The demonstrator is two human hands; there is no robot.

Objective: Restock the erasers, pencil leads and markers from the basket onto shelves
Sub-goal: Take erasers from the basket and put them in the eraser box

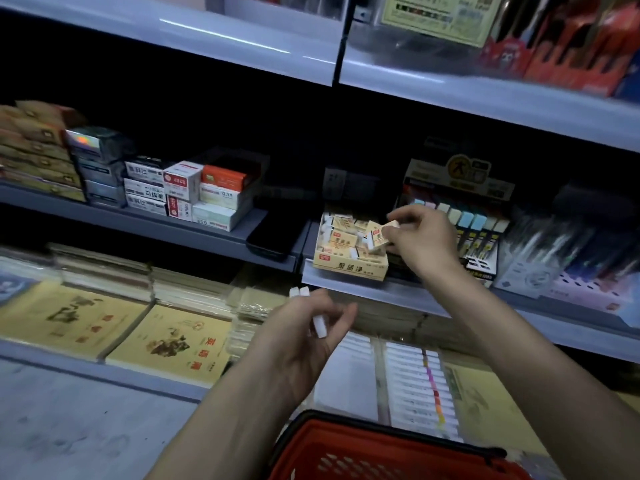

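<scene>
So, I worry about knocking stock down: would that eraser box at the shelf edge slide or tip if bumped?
Likely slides: the eraser box looks like light cardboard on a smooth shelf. Its front is at the lip, so a pull might drop it. Low, wide and full, it probably won't tip.

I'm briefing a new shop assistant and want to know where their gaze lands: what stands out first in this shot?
The right hand draws the eye first, pinching a small eraser over the cream eraser display box on the middle shelf. Below it, the left hand holds white erasers, and the red basket sits at the bottom edge.
</scene>
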